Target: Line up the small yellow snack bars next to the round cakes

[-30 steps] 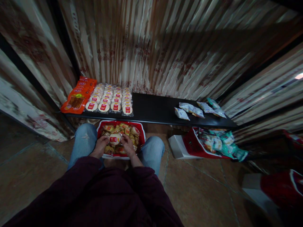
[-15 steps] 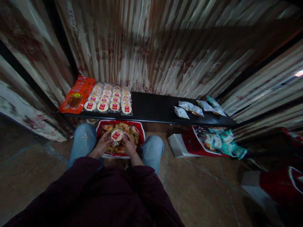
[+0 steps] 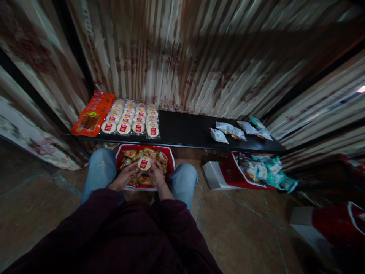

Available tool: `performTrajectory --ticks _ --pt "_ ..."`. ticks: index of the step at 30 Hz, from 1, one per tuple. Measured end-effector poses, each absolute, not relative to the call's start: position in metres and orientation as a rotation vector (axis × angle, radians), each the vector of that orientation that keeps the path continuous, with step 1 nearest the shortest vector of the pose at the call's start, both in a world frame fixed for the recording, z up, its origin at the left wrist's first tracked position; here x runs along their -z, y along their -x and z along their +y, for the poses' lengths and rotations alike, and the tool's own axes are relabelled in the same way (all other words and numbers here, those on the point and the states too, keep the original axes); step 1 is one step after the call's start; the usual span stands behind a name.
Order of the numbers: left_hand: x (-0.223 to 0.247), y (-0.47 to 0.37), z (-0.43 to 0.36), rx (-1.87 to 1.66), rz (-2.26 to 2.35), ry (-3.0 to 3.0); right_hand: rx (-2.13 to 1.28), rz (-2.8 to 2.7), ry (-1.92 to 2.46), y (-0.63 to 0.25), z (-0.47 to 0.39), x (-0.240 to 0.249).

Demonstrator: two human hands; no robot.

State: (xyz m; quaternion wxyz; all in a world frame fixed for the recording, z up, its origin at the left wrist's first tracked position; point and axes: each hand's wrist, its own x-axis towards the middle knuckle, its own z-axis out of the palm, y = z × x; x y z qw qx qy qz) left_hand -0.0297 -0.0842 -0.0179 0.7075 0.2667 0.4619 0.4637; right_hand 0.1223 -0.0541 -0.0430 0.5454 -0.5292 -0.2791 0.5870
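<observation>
Between my knees stands a red basket (image 3: 170,156) full of wrapped round pastries (image 3: 145,180). Over it I hold one pale round pastry (image 3: 144,163) in clear wrap, its red label facing up. My left hand (image 3: 128,176) grips the pastry's wrapper from the left, and my right hand (image 3: 157,173) grips it from the right. Some fingertips are hard to make out in the dim light. Several rows of like wrapped pastries (image 3: 124,128) lie overlapping on the black shelf (image 3: 184,127) just beyond, beside an orange snack bag (image 3: 91,116).
Small white packets (image 3: 225,128) lie at the shelf's right end. Below them, a second red basket (image 3: 229,171) holds green and white packets, next to a white box (image 3: 212,175). Another red basket (image 3: 333,220) stands at lower right. A patterned curtain (image 3: 171,57) hangs behind the shelf.
The pastry in my hands has shifted slightly to the right and turned a little. My left hand has moved right with it. The shelf goods stay the same.
</observation>
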Motion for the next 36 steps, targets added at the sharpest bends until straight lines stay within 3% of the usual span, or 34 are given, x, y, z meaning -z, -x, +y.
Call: performTrajectory --ticks 23,36 --pt "0.023 0.026 -0.081 -0.984 0.945 -0.452 -1.685 -0.862 1.115 -0.123 -0.064 0.027" --pt "0.022 0.026 -0.078 -1.135 1.031 -0.346 -1.658 -0.876 1.158 -0.121 -0.066 0.03"
